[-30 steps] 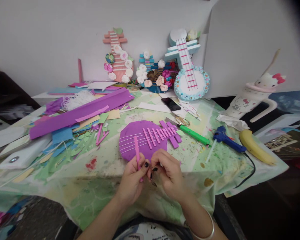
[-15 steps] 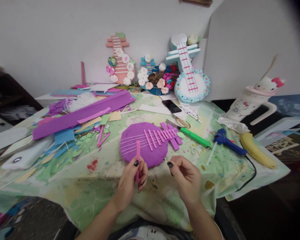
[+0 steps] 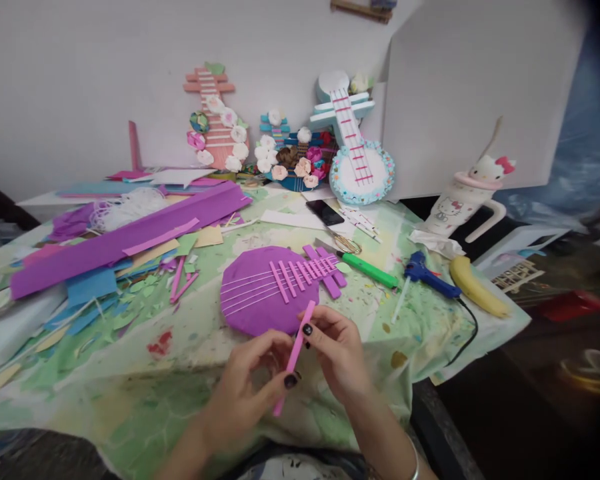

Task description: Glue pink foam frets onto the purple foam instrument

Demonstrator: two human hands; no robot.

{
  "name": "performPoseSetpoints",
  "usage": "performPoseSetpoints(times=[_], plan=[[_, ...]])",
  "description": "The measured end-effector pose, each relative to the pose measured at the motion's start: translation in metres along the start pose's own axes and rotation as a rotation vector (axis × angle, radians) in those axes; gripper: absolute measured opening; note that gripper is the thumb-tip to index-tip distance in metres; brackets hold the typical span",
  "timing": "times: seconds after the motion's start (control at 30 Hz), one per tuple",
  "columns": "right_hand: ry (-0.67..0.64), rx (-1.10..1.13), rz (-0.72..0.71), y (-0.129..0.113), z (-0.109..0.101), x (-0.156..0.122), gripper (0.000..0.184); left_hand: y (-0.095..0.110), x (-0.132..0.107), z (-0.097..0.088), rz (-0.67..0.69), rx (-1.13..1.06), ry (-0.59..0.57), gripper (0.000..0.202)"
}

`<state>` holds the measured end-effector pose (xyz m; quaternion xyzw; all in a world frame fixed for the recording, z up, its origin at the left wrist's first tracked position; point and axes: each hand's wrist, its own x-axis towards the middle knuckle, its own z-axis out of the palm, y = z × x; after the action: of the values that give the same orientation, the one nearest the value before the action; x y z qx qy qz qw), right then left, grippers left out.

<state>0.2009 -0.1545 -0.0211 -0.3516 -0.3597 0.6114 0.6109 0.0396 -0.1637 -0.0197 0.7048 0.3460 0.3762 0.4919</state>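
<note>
A narrow pink foam strip (image 3: 296, 353) slants between my two hands, over the table's near edge. Thumb and fingers of my left hand (image 3: 253, 377) pinch its lower part. My right hand (image 3: 336, 343) grips the upper end between thumb and forefinger. Just beyond them lies a purple foam guitar (image 3: 260, 283), flat on the cloth, with white strings across its round body. Several pink crossbars run along the neck, and two wider purple bars (image 3: 325, 270) cross its head end at the right.
Right of the guitar lie a green utility knife (image 3: 370, 269), a blue glue gun (image 3: 430, 275) and a banana (image 3: 477, 287). Scissors (image 3: 347, 243) and a phone (image 3: 325, 213) lie behind. Foam scraps (image 3: 140, 287) cover the left; decorated guitars (image 3: 363, 170) lean on the wall. A cup (image 3: 455, 203) stands right.
My right hand has come left and taken hold of the strip's upper end. The strip, upright in my left hand before, now tilts and sits lower. The whole view has shifted right.
</note>
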Motion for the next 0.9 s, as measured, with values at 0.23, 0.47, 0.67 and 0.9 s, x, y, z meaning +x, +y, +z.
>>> performPoseSetpoints(times=[0.23,0.47,0.67,0.9], plan=[[-0.102,0.078,0.116,-0.018,0.0,-0.001,0.017,0.0,0.005,-0.014,0.104,-0.092,-0.085,0.102],[-0.111,0.089,0.161,-0.013,0.003,-0.003,0.016,0.003,0.007,-0.013,0.194,-0.082,-0.148,0.094],[-0.092,0.09,0.177,-0.013,0.004,-0.001,0.018,0.001,0.005,-0.013,0.215,0.014,-0.145,0.093],[-0.167,-0.155,0.119,-0.014,0.0,0.001,0.023,-0.003,0.004,-0.009,0.206,0.046,-0.094,0.092]])
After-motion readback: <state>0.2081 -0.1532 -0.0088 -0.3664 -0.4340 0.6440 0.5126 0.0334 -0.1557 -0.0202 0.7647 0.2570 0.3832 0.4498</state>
